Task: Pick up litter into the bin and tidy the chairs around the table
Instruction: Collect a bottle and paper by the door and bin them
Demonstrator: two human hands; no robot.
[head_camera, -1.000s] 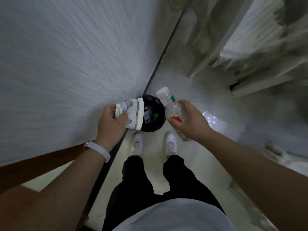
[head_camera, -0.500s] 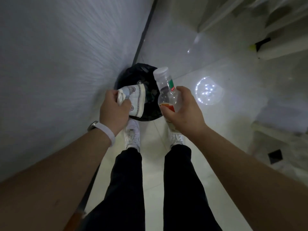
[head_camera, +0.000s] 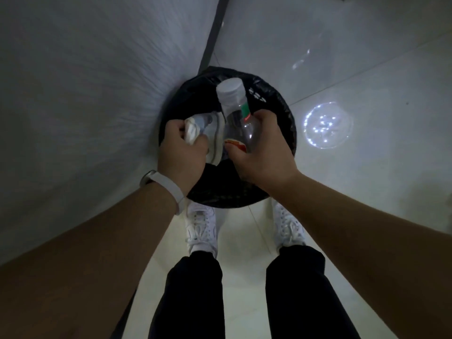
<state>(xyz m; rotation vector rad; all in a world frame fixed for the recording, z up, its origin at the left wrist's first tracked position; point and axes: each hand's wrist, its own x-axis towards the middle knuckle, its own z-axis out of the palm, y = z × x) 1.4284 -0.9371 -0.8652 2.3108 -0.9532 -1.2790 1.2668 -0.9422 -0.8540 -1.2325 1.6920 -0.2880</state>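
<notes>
Head view: looks straight down at a round black bin (head_camera: 283, 111) on a pale tiled floor (head_camera: 367, 204), set against a grey wall (head_camera: 85, 94).
Bin: lined with a black bag. Its near rim is just ahead of the toes of two white shoes (head_camera: 201, 226). What lies inside is too dark to tell.
Left hand (head_camera: 181, 152): fingers are curled tight round a crumpled white paper wrapper (head_camera: 195, 129), clamping it above the left part of the bin's mouth.
Paper wrapper: bunched in the fist, with a loose printed flap hanging toward the bottle and touching or nearly touching it.
Right hand (head_camera: 264, 152): thumb and fingers are wrapped round the lower half of a clear plastic bottle (head_camera: 241, 121), gripping it firmly.
Bottle: it has a white cap (head_camera: 230, 90) and a red and green label. It tilts with the cap pointing away from the person and is held over the middle of the bin's mouth.
Wristband (head_camera: 168, 185): a white strap on the left wrist.
Floor: a round patch of reflected light (head_camera: 327, 124) lies to the right of the bin.
Legs: in black trousers (head_camera: 195, 289), standing apart in front of the bin.
</notes>
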